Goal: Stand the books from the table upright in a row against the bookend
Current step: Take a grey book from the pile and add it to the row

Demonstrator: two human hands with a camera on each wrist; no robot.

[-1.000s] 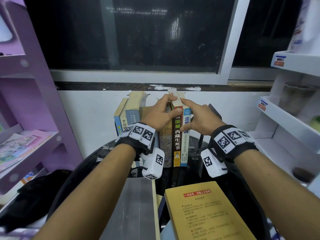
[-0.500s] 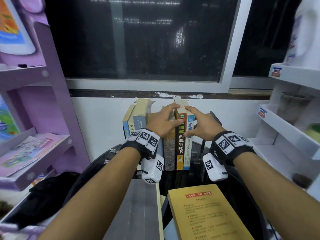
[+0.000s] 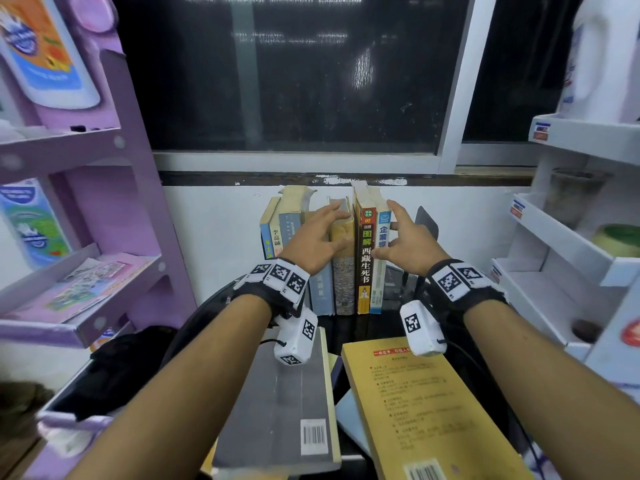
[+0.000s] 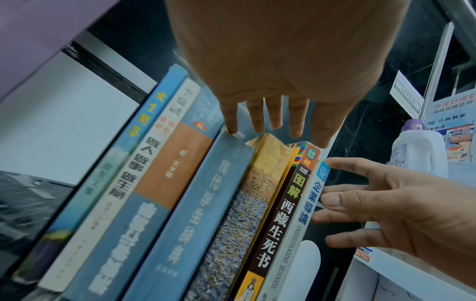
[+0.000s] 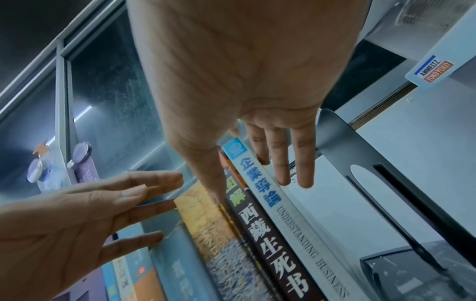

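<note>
Dark window glass and a white wall back the black table (image 3: 353, 327) where the row is being built. Both hands are spread with straight fingers, gripping nothing. The left hand (image 3: 313, 239) lies along the upper part of the row of standing books (image 3: 343, 282), its fingertips (image 4: 230, 124) at the top edge of the blue-grey spine. The right hand (image 3: 403, 239) sits just beside the white-and-blue end book (image 3: 381, 268); whether its fingers actually touch the cover I cannot tell.

Seven books appear to stand spine-out, upright or nearly so, the leftmost ones tilting a little. The dark metal bookend (image 5: 360, 163) rises just right of the end book, with a gap between them in the right wrist view.

Work remains: a grey book (image 3: 284, 407) and a yellow book (image 3: 426, 414) lie flat on the near side of the table, under the forearms and well apart from the open hands. By my reckoning the task is past halfway, with those two left to stand.
</note>
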